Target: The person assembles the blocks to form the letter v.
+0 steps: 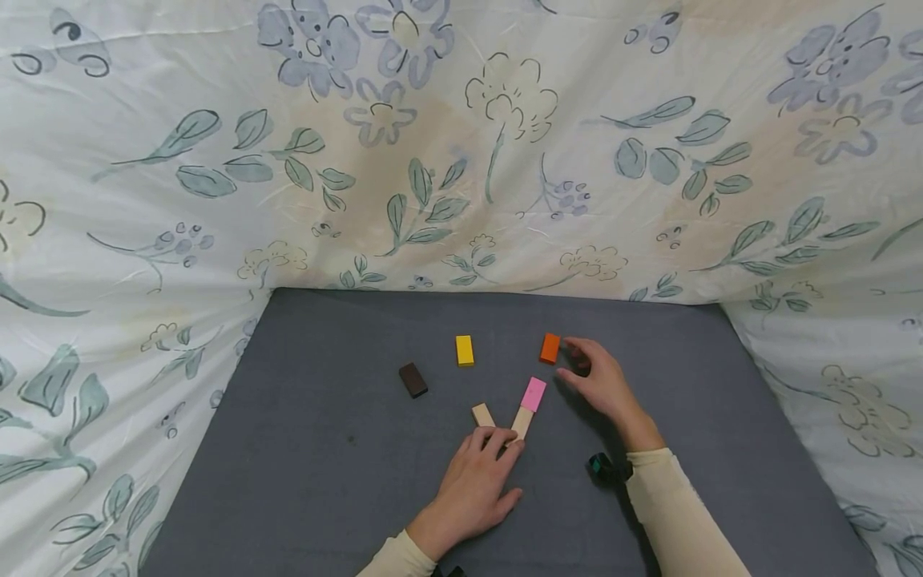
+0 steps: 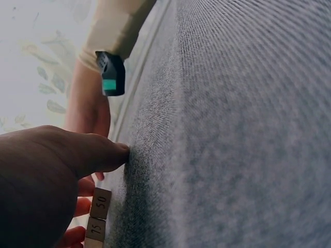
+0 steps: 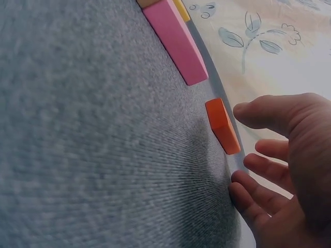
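Note:
My left hand [image 1: 476, 481] rests its fingertips on small plain wooden blocks, covering part of them. One wooden block [image 1: 522, 423] meets the end of a pink block [image 1: 534, 394]; another wooden block [image 1: 482, 414] angles off to the left. In the left wrist view, the fingers lie beside a wooden block [image 2: 100, 203] marked 50, with a second numbered block [image 2: 95, 227] below it. Beside an orange block [image 1: 550, 349], my right hand [image 1: 604, 387] has its thumb and fingers spread. A gap shows between that thumb and the orange block in the right wrist view.
A yellow block [image 1: 465, 351] lies toward the back of the grey-covered table [image 1: 303, 481], with a dark brown block [image 1: 413, 381] to its left. Floral cloth [image 1: 433, 192] hangs behind the table and along its sides. A black device is strapped at the right wrist.

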`<state>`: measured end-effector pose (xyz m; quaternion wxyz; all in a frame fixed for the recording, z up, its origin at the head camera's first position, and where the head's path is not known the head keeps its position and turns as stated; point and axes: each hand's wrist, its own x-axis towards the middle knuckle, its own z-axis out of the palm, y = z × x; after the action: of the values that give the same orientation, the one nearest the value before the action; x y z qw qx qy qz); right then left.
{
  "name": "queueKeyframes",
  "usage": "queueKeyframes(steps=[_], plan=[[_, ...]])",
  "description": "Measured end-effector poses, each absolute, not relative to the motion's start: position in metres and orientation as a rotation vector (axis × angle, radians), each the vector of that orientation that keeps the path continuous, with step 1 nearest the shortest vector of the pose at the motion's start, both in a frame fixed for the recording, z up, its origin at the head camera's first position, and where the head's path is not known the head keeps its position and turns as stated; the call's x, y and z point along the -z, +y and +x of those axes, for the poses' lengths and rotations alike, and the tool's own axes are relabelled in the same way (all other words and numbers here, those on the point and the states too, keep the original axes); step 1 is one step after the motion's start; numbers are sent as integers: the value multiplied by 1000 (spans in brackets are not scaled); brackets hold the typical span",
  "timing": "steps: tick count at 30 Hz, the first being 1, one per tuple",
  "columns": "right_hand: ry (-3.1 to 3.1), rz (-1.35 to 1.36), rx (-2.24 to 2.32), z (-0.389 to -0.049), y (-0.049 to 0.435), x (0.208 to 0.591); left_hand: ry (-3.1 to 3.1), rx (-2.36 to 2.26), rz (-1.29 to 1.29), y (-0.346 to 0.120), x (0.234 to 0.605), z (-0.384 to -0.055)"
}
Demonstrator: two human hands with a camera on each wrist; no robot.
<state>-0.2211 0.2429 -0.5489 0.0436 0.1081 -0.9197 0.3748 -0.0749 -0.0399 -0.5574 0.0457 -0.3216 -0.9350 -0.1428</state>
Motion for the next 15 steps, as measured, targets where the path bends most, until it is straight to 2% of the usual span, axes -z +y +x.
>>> queueKeyframes(steps=[15], plan=[[-2822, 315, -1142, -229, 246, 552, -2863, 434, -980, -40, 556, -74]])
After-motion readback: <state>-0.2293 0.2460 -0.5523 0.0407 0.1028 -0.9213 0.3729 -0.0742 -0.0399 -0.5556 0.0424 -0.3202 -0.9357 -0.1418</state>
